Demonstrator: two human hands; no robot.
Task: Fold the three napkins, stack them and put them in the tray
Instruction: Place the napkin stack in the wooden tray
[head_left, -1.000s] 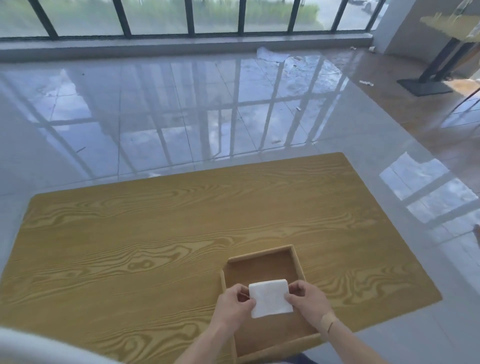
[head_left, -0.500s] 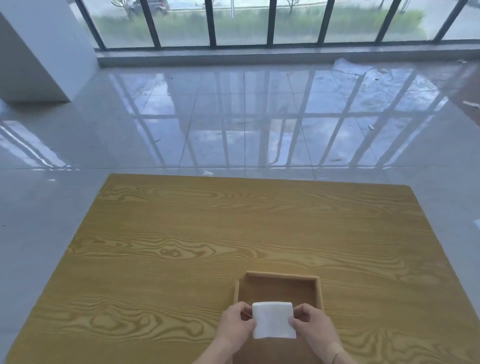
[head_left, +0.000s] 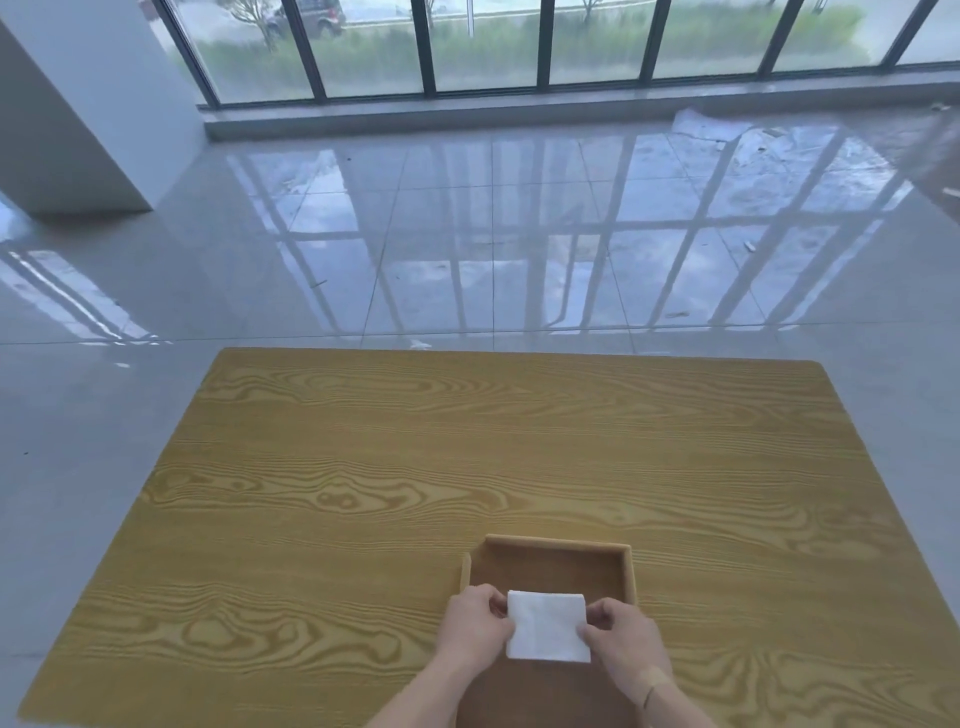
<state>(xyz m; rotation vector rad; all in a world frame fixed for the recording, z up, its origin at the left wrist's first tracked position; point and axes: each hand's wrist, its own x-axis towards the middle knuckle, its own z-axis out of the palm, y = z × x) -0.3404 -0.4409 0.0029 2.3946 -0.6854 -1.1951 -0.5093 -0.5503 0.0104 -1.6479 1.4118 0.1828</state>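
A folded white napkin stack (head_left: 546, 626) is held over the middle of the wooden tray (head_left: 558, 546), which sits at the near edge of the table. My left hand (head_left: 475, 626) grips the stack's left edge and my right hand (head_left: 621, 636) grips its right edge. I cannot tell whether the stack touches the tray floor. How many napkins make up the stack is not visible. The tray's near end is hidden by my forearms and the frame edge.
The wood-grain table (head_left: 415, 467) spreads out beyond and beside the tray. Around it is a glossy tiled floor (head_left: 467, 234), a white pillar (head_left: 78, 114) at the far left and tall windows (head_left: 519, 47) at the back.
The head view swung left and tilted up, so the table now appears straight on. Both hands keep their grip on the napkin stack over the tray, in about the same spot.
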